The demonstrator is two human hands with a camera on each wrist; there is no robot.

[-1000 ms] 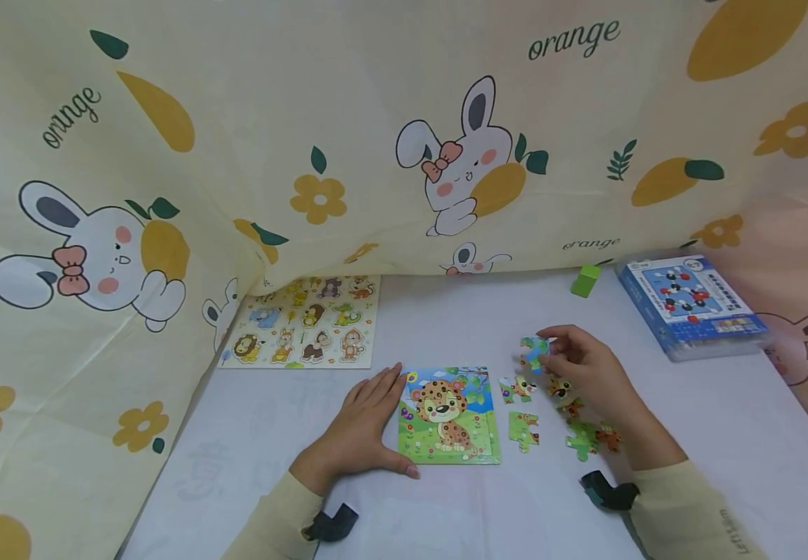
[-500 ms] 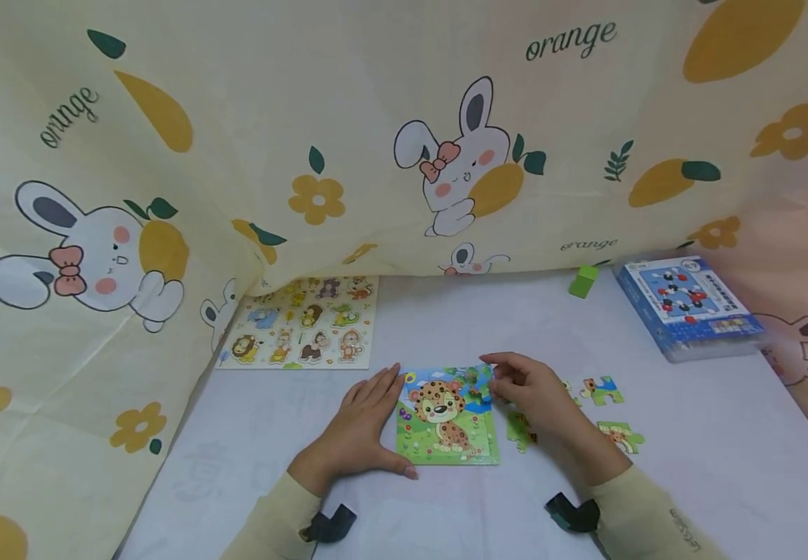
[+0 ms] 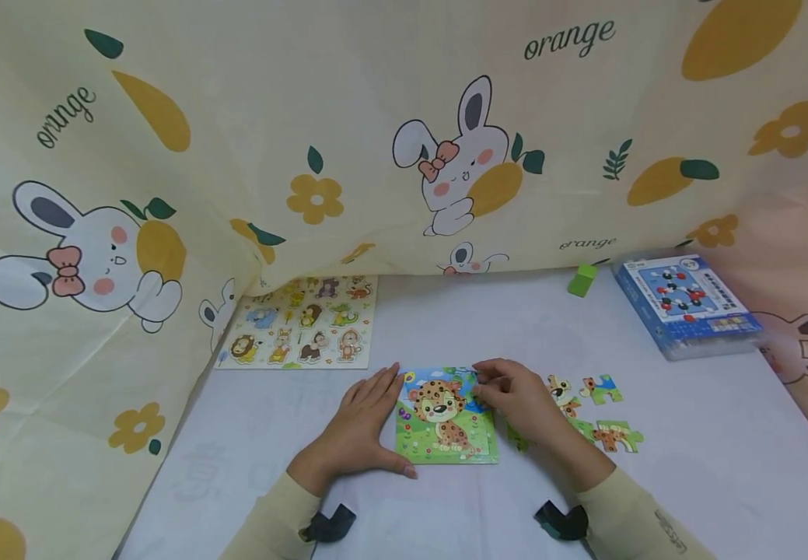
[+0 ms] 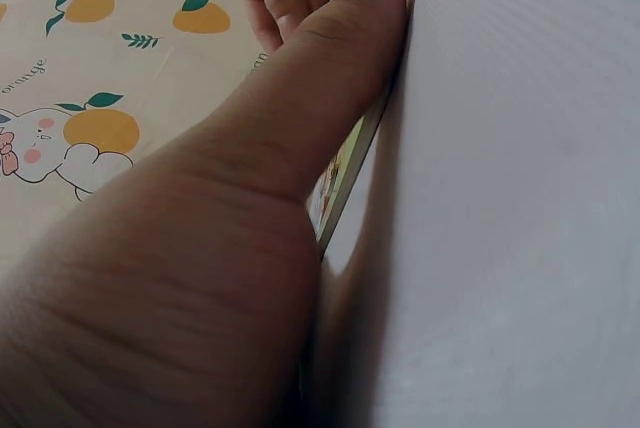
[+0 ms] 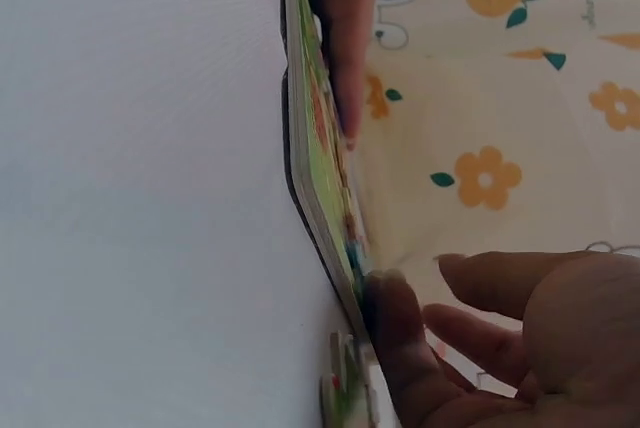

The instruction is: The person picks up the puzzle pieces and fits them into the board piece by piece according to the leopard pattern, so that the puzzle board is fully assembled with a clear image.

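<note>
A square jigsaw board (image 3: 412, 449) with a spotted leopard picture lies flat on the white table. My left hand (image 3: 358, 435) rests along its left side, fingers spread fairly straight and thumb by the near left corner. My right hand (image 3: 519, 395) reaches over the board's upper right part, covering some of the picture there. In the right wrist view, the thumb (image 5: 395, 313) touches the board's edge area by a bluish jigsaw piece (image 5: 360, 266), while the index finger (image 5: 490, 278) stands apart. Several loose jigsaw pieces (image 3: 603, 389) lie right of the board, some partly behind the right hand.
An animal picture board (image 3: 306, 342) lies at the back left. A small green block (image 3: 582, 281) and a blue boxed set (image 3: 690, 307) sit at the back right. A patterned curtain (image 3: 348, 101) hangs along the table's rear and left.
My right hand has carried a blue-green jigsaw piece from the loose ones leftward to the board's upper right corner, then shifted slightly further left. The left hand has stayed in place.
</note>
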